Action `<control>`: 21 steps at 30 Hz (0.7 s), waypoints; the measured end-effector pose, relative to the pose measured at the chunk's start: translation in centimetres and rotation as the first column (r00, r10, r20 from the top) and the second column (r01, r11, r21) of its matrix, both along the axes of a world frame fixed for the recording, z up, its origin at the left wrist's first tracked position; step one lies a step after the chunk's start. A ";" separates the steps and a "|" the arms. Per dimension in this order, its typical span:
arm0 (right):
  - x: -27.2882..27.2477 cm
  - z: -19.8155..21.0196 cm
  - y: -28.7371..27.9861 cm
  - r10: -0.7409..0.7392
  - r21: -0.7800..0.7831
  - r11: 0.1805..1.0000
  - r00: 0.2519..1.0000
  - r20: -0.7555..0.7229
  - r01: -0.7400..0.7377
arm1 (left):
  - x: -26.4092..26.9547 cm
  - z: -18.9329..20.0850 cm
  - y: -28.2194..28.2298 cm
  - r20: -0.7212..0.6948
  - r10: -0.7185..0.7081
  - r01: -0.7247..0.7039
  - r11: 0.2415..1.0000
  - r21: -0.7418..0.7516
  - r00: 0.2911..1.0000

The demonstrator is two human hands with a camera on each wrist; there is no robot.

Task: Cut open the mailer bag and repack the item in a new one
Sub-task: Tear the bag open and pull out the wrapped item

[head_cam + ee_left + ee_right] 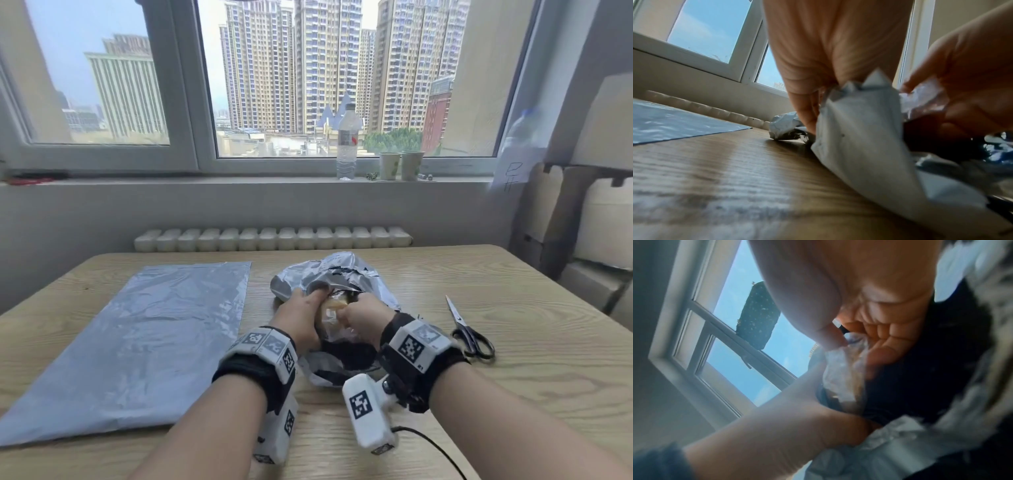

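The old grey mailer bag (337,270), crumpled and cut open with its black lining showing, lies mid-table. My left hand (303,308) grips the bag's cut edge (869,138), fingers curled into the opening. My right hand (358,313) pinches the item (331,310), a pale thing in clear crinkly wrap, which sticks partly out of the opening between both hands. The right wrist view shows my thumb and fingers closed on that clear wrap (844,369), with the left hand (797,410) below it. A new flat grey mailer bag (144,342) lies at the left.
Black-handled scissors (469,332) lie shut on the wooden table (513,394) right of my right wrist. A water bottle (346,144) and two paper cups (400,165) stand on the windowsill. Cardboard boxes (589,222) are stacked at the right.
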State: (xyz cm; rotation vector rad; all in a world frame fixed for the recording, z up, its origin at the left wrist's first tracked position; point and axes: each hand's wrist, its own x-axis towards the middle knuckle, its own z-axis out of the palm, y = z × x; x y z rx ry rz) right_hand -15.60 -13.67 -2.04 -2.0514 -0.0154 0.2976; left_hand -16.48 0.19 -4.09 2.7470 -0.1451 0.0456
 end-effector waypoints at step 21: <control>-2.7 9.4 -3.2 -0.036 0.684 0.726 0.990 0.134 -0.066 | -1.3 4.7 -1.8 0.516 0.131 -0.023 0.977 -0.211 0.847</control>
